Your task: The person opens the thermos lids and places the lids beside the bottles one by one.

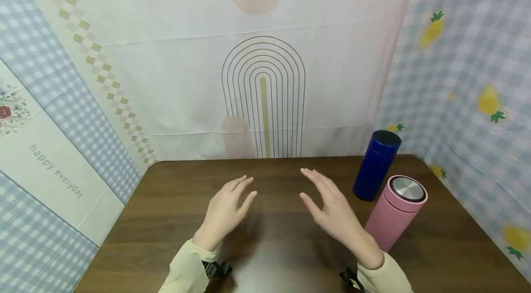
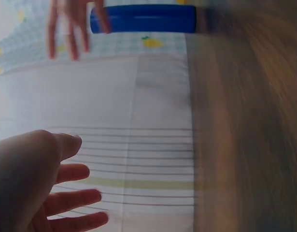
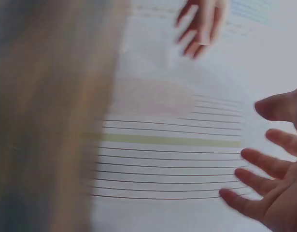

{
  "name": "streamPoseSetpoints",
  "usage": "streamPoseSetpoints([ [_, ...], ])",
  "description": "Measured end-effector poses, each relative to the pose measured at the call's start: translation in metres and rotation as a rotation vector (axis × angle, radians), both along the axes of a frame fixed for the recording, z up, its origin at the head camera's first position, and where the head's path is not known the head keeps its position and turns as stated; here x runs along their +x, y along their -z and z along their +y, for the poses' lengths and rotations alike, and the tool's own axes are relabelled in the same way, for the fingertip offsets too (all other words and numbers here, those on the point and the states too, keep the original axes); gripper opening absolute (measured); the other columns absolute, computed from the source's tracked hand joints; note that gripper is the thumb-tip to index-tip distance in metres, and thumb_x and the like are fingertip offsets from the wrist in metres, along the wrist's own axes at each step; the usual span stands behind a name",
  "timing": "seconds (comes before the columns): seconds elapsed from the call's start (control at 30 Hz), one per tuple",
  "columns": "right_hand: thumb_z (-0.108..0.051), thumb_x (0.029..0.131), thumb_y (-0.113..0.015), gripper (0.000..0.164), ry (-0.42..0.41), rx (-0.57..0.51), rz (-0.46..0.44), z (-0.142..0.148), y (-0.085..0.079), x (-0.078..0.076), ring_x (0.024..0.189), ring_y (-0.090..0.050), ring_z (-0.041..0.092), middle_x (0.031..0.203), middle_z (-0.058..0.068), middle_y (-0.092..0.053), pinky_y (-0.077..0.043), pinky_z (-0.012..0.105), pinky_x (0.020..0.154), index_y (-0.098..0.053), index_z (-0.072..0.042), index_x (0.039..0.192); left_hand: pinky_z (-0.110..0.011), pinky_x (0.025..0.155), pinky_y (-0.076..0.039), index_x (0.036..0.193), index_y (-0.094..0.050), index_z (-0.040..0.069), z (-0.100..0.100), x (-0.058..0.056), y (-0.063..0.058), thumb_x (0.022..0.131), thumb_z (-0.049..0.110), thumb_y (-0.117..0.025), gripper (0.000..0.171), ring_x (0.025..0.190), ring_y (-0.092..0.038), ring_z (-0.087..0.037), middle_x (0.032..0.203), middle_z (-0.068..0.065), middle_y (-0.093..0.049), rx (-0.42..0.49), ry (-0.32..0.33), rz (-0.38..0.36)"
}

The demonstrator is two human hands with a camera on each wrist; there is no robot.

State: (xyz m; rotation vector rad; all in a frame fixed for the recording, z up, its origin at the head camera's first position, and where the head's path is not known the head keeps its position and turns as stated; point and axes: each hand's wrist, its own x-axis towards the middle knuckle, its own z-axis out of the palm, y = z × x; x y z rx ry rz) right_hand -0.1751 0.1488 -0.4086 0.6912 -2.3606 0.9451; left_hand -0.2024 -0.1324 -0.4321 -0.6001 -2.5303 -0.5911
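Both hands hover over the wooden table [image 1: 174, 219], palms facing each other with a wide gap between them. The left hand [image 1: 226, 210] has its fingers relaxed and holds nothing; in the left wrist view its thumb and fingers [image 2: 76, 198] are spread apart. The right hand [image 1: 332, 208] is likewise loose and bare, its fingers [image 3: 264, 164] spread in the right wrist view. Nearest to the right hand stands a pink thermos [image 1: 394, 214] with a silver-topped lid, partly hidden by the right forearm. Behind it is a dark blue thermos [image 1: 375, 166], upright.
A white cloth [image 1: 186, 90] with printed arches hangs along the table's back edge. Blue checked cloth with pineapples [image 1: 464, 99] hangs on the right, and a checked cloth with lettering [image 1: 62, 164] on the left. Each wrist carries a black strapped device [image 1: 217, 269].
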Motion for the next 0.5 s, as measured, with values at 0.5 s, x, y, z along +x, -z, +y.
streamPoseSetpoints([
  [0.5,-0.032,0.097,-0.067,0.044,0.19,-0.333,0.592,0.043,-0.095,0.056,0.121,-0.061,0.024,0.113,0.024,-0.069,-0.043,0.028,0.106,-0.069,0.009,0.113,-0.034,0.083,-0.056,0.117,-0.072,0.018,0.011,0.026,-0.018,0.095,0.032,-0.072,0.027,0.103,-0.066,-0.01,0.107,0.008,-0.071,0.149,0.189,0.044],
])
